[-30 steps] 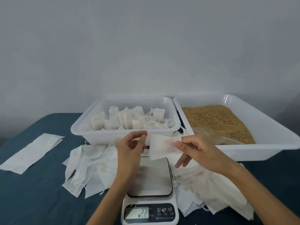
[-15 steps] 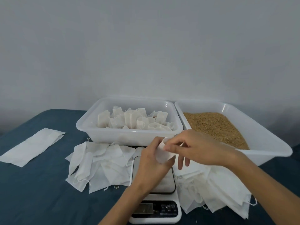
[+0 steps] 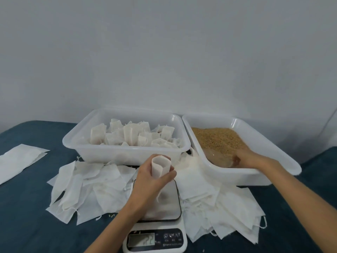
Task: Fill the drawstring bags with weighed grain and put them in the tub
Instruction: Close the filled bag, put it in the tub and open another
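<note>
The left hand (image 3: 152, 181) reaches forward over the scale (image 3: 160, 214), its forearm slanting up from the lower edge, fingers curled round an upright drawstring bag (image 3: 160, 168) with its mouth held open above the scale's plate. The right hand (image 3: 245, 158) stretches out into the grain tub (image 3: 273, 154), wrist over the near rim, gripping a clear scoop (image 3: 218, 157) sunk in the grain (image 3: 217, 138). Filled bags (image 3: 131, 136) stand in the left tub (image 3: 125, 156). Flat empty bags (image 3: 87, 187) lie spread on the blue worktop (image 3: 27, 216).
</note>
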A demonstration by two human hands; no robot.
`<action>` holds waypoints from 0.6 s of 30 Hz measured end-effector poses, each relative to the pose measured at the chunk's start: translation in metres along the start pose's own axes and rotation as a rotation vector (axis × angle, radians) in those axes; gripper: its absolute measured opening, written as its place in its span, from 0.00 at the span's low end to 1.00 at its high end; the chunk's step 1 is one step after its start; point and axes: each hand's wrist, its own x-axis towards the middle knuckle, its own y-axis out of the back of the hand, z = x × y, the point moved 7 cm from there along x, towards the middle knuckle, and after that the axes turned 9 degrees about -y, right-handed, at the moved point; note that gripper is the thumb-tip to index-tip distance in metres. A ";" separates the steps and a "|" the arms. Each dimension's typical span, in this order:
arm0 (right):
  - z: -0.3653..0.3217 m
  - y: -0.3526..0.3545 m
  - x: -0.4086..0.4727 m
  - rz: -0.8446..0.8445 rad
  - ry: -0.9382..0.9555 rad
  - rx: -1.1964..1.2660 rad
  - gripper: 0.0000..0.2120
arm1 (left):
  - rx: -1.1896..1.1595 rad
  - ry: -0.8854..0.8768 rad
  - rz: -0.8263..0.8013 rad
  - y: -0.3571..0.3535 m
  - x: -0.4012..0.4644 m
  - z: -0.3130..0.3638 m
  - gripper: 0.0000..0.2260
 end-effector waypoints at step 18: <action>0.015 0.046 -0.008 0.106 -0.141 -0.139 0.10 | 0.039 0.002 -0.042 -0.007 -0.002 -0.006 0.13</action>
